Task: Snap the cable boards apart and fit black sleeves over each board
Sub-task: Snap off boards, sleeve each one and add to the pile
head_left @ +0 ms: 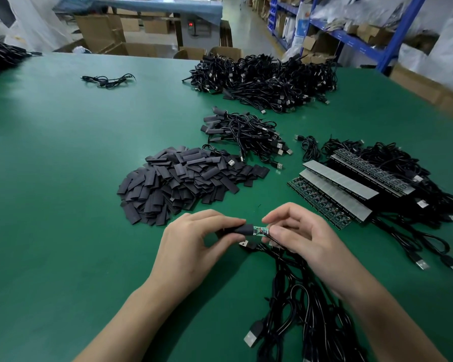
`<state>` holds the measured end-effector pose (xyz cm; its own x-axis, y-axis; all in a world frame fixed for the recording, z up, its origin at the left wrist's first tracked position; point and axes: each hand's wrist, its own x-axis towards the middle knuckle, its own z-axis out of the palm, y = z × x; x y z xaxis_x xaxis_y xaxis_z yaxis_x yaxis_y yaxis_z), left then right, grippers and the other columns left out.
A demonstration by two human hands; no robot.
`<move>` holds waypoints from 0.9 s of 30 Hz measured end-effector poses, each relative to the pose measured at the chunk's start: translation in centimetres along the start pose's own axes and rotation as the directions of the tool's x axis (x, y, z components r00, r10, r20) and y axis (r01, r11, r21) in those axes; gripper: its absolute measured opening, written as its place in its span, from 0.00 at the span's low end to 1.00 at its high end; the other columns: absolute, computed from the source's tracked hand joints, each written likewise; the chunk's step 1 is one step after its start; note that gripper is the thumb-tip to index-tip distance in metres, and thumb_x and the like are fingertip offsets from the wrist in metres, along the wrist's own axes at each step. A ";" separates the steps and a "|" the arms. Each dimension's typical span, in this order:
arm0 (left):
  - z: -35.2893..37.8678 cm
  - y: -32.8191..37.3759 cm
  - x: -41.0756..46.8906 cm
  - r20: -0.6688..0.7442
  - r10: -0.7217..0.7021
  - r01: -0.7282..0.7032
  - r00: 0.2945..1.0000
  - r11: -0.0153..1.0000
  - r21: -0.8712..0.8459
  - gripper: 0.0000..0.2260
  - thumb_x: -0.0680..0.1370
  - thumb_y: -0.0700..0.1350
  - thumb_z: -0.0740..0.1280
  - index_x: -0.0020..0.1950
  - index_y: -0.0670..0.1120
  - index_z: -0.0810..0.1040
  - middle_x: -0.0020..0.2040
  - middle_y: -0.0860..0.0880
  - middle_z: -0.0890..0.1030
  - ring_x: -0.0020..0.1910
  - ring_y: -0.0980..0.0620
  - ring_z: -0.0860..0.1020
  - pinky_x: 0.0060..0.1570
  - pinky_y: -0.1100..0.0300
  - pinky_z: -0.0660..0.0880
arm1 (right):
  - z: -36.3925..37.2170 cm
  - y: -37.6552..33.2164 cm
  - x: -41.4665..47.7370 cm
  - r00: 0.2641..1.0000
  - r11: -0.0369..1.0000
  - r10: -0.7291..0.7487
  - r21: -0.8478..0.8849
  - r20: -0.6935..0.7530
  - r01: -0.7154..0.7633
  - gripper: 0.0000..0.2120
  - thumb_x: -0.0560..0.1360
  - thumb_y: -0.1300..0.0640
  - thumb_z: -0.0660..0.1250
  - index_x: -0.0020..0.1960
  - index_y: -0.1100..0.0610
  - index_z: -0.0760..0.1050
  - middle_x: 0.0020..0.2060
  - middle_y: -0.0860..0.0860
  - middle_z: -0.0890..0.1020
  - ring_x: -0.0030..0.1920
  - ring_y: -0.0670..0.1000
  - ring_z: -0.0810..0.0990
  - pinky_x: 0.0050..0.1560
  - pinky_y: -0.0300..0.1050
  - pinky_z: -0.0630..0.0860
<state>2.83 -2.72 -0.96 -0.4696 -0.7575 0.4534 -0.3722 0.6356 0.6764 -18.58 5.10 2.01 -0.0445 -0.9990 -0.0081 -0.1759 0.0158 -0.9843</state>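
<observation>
L hand point(194, 241) pinches a black sleeve point(242, 229), its left end hidden under the fingers. R hand point(307, 239) pinches the green board point(259, 230) at its wire end; board enters the sleeve mouth, depth inside can't be told. Cable bundle point(296, 296) runs off the bottom edge. Sleeve pile point(183, 178) lies behind; board strips point(332, 197) at right, partly buried in cables, on green table point(63, 165)
</observation>
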 end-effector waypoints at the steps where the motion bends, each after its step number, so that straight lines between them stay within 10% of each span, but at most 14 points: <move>1: 0.0 0.0 0.0 -0.002 -0.004 0.004 1.000 1.000 -0.001 0.09 0.76 0.54 0.75 0.55 0.56 0.87 0.48 0.60 0.85 0.48 0.57 0.84 0.51 0.48 0.80 | 0.1 -0.1 0.0 1.000 1.000 -0.002 -0.030 0.009 0.002 0.05 0.74 0.49 0.70 0.49 0.45 0.81 0.44 0.50 0.86 0.47 0.53 0.84 0.53 0.46 0.79; 27: 0.4 -0.2 -0.1 -0.083 0.297 -0.277 0.951 0.941 0.194 0.10 0.80 0.55 0.71 0.54 0.53 0.87 0.48 0.60 0.85 0.44 0.59 0.82 0.43 0.54 0.76 | 0.6 0.0 -0.1 0.997 0.991 0.079 0.110 0.008 -0.079 0.02 0.79 0.67 0.68 0.49 0.63 0.79 0.37 0.58 0.87 0.36 0.48 0.81 0.43 0.36 0.78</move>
<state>2.63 -2.68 -1.41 -0.4909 -0.5443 0.6803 -0.3757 0.8368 0.3983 -18.02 5.17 1.91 -0.0501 -0.9950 -0.0869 -0.0621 0.0899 -0.9940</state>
